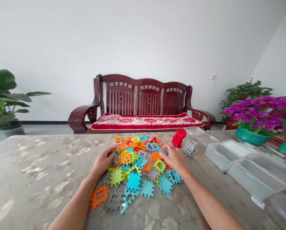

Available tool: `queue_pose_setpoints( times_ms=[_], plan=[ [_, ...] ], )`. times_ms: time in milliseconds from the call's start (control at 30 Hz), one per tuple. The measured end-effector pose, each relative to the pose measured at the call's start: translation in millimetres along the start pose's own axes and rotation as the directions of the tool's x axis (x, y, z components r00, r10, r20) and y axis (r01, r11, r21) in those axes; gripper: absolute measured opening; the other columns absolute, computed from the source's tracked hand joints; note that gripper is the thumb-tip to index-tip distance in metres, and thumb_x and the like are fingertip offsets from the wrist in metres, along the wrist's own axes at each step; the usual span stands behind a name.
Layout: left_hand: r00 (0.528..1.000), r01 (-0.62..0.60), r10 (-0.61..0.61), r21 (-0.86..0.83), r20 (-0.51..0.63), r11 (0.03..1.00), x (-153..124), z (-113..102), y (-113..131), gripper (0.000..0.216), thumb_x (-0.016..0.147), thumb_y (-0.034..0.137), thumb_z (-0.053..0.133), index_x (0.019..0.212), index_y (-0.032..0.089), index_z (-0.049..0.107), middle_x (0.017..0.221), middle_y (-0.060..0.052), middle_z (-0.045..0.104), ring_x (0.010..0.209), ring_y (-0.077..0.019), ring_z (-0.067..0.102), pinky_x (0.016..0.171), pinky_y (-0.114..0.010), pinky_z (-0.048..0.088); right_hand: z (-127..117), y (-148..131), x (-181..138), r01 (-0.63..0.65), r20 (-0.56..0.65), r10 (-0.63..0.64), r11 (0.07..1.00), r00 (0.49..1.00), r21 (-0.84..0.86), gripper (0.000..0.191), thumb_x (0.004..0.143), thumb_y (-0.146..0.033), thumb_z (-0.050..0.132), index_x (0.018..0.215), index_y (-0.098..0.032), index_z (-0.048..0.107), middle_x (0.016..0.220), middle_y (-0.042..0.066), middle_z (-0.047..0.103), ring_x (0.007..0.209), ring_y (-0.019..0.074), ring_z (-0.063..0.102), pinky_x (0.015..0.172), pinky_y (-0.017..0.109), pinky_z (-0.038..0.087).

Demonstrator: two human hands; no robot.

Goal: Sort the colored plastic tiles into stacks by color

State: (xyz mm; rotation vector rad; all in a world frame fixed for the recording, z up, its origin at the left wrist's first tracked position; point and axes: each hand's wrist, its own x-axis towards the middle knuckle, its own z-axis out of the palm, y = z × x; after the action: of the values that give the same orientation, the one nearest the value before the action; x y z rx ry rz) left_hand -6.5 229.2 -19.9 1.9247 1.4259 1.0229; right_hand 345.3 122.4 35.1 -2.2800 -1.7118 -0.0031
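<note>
A heap of flat, toothed plastic building tiles (135, 166) in orange, blue, green, grey and red lies on the marbled table (37, 172). My left hand (104, 162) rests flat on the heap's left side, fingers stretched toward a green and orange tile. Over on the right side, my right hand (175, 158) lies on the tiles with fingers spread. Neither hand holds anything. A red stack of joined tiles (178, 138) and a grey stack (189, 147) stand just beyond my right hand.
Several clear plastic bins (250, 169) line the table's right side. Purple flowers in a teal pot (253, 135) stand behind them. A dark red wooden bench (143, 105) with a red cushion sits past the table. A leafy plant (3, 102) is at far left.
</note>
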Motion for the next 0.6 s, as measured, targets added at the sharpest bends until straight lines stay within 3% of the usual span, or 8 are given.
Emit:
queue_pose_setpoints(
  times_ms=[167, 333, 467, 600],
  plan=[
    [1.000, 0.006, -0.006, 0.004, 0.006, 1.000, 1.0, 0.7, -3.2, 0.052, 0.083, 0.047, 0.050, 0.122, 0.018, 0.067, 0.102, -0.006, 0.077, 0.094, -0.0251, 0.070, 0.084, -0.034, 0.052, -0.6, -1.8, 6.0, 0.024, 0.015, -0.024, 0.999, 1.000, -0.047, 0.048, 0.087, -0.049, 0.056, 0.129, -0.026, 0.063, 0.129, 0.010, 0.067, 0.119, 0.0315, 0.058, 0.099, 0.044, 0.040],
    [1.000, 0.001, -0.002, 0.026, 0.019, 1.000, 0.3, -1.2, 0.2, 0.051, 0.083, 0.048, 0.049, 0.121, 0.019, 0.068, 0.099, -0.005, 0.077, 0.092, -0.0247, 0.070, 0.082, -0.033, 0.052, 2.8, -7.2, 1.7, 0.085, -0.067, -0.088, 0.996, 0.994, -0.041, 0.045, 0.083, -0.042, 0.063, 0.126, -0.029, 0.063, 0.116, 0.009, 0.073, 0.110, 0.0277, 0.063, 0.094, 0.038, 0.044],
    [1.000, 0.013, -0.014, 0.038, 0.016, 0.999, 0.5, -2.3, 2.3, 0.053, 0.081, 0.048, 0.049, 0.121, 0.018, 0.068, 0.101, -0.006, 0.077, 0.092, -0.0253, 0.070, 0.084, -0.034, 0.052, 1.7, -4.1, -1.6, 0.193, -0.132, -0.182, 0.978, 0.975, 0.078, 0.046, 0.083, -0.033, 0.062, 0.128, -0.024, 0.061, 0.121, 0.010, 0.071, 0.112, 0.0261, 0.063, 0.099, 0.037, 0.044],
    [1.000, 0.006, -0.006, 0.057, 0.002, 0.998, 0.5, -2.9, 3.8, 0.056, 0.079, 0.050, 0.049, 0.120, 0.016, 0.069, 0.095, -0.006, 0.076, 0.087, -0.0251, 0.070, 0.081, -0.034, 0.052, -9.7, 26.6, 7.8, 0.186, -0.241, -0.119, 0.942, 0.963, 0.280, 0.051, 0.081, -0.031, 0.060, 0.130, -0.020, 0.059, 0.126, 0.011, 0.068, 0.113, 0.0252, 0.064, 0.099, 0.037, 0.048]
  ],
)
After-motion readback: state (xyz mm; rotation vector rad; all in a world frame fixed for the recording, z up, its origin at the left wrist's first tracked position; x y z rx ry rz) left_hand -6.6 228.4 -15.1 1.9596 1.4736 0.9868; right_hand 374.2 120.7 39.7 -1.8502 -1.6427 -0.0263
